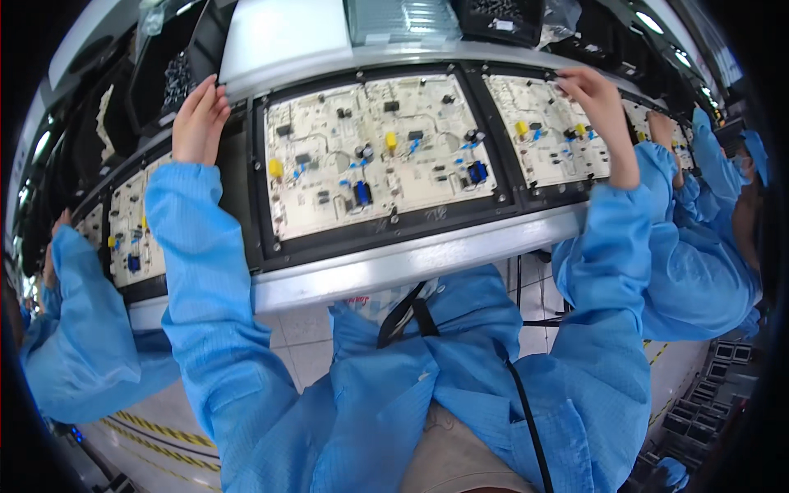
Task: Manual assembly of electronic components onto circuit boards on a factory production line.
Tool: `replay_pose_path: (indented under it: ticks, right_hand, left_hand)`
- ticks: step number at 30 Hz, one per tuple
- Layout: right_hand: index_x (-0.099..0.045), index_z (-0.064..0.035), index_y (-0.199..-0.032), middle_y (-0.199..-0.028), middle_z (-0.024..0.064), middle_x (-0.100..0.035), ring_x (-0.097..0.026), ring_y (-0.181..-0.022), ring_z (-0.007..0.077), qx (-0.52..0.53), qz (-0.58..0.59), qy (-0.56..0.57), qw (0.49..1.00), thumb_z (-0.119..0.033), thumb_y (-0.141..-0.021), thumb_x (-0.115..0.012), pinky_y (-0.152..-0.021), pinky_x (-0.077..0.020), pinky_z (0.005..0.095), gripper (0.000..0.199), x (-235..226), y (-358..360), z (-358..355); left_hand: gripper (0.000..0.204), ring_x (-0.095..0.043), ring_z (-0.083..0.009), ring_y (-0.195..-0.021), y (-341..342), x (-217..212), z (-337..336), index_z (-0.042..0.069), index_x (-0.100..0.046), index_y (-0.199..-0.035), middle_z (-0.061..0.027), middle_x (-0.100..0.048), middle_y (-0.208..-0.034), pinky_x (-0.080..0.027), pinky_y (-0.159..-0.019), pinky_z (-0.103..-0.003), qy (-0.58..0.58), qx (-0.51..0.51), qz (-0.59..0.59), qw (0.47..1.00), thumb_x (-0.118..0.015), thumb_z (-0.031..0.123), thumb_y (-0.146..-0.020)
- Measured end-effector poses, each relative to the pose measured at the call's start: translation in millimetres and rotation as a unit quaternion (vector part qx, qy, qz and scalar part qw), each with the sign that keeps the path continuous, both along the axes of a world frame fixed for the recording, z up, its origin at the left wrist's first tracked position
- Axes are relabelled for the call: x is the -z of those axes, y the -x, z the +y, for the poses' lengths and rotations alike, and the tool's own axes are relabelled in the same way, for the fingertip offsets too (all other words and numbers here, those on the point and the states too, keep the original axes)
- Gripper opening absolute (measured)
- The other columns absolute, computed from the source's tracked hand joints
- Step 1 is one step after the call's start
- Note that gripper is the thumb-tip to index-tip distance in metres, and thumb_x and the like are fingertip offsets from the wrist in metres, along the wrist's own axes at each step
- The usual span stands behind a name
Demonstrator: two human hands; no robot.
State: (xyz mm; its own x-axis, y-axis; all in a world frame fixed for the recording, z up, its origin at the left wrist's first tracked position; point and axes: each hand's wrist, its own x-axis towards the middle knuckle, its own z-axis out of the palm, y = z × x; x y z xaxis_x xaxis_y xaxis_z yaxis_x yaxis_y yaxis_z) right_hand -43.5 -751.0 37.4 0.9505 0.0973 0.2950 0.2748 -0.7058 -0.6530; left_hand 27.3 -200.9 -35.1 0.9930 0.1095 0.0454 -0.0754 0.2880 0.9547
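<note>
In front of me lies a pale circuit board panel [329, 205] in a black frame [329, 240]. It carries yellow blocks, blue parts and dark components. My left hand [200, 125] is raised past the frame's left side, near a dark parts bin, with its fingertips pinched together. Whatever they hold, if anything, is too small to make out. My right hand [598, 103] reaches over the far edge of a second circuit board panel [567, 164] to the right. Its thumb and fingers are bent into a pinch, and I cannot make out anything between them.
A metal rail [411, 261] runs along the near edge. Behind the boards stand a white tray [288, 37], a clear plastic tray [403, 20] and a black bin [501, 18] of small parts. Blue-sleeved co-workers [78, 337] sit close on both sides.
</note>
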Motion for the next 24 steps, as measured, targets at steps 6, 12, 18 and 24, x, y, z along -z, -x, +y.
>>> replay_pose_path:
  ticks: [6, 12, 18, 24]
  right_hand:
    - [-0.061, 0.0021, -0.099, -0.079, 0.0038, -0.065, -0.060, -0.073, 0.0071, -0.002, 0.035, 0.005, 0.999, -0.011, -0.084, -0.063, -0.065, -0.0467, 0.0206, 0.020, 20, -56, -8]
    - [-0.062, 0.0000, -0.087, -0.071, -0.0001, -0.059, -0.049, -0.065, 0.0070, -0.037, 0.040, 0.163, 0.985, -0.009, -0.077, -0.069, -0.059, -0.0400, 0.0223, 0.015, 23, -49, -22]
    - [-0.065, -0.0036, -0.087, -0.072, 0.0000, -0.059, -0.047, -0.064, 0.0095, -0.083, 0.023, 0.185, 0.979, -0.017, -0.079, -0.068, -0.059, -0.0360, 0.0236, 0.015, 25, -50, -36]
    - [-0.066, -0.0041, -0.090, -0.076, 0.0002, -0.062, -0.050, -0.067, 0.0086, -0.104, 0.039, 0.149, 0.983, -0.018, -0.082, -0.066, -0.062, -0.0381, 0.0236, 0.016, 42, -49, 0]
  left_hand:
    - [0.036, -0.059, -0.0142, -0.095, 11, -8, -14, 0.001, -0.048, -0.126, -0.0108, -0.060, -0.111, -0.048, -0.085, -0.026, -0.034, -0.010, 0.024, 0.999, -0.053, 0.016, -0.093]
    - [0.033, -0.060, -0.0132, -0.093, 9, -8, -13, 0.001, -0.050, -0.123, -0.0112, -0.060, -0.112, -0.048, -0.085, -0.025, -0.033, 0.020, 0.010, 0.999, -0.052, 0.016, -0.094]
    - [0.031, -0.059, -0.0108, -0.087, 8, -4, -20, 0.003, -0.052, -0.120, -0.0059, -0.062, -0.100, -0.048, -0.082, -0.024, -0.039, 0.021, 0.026, 0.999, -0.052, 0.019, -0.094]
    - [0.031, -0.057, -0.0090, -0.084, 6, -3, -24, 0.001, -0.053, -0.118, -0.0027, -0.060, -0.093, -0.049, -0.080, -0.023, -0.025, 0.037, 0.027, 0.999, -0.053, 0.020, -0.094]
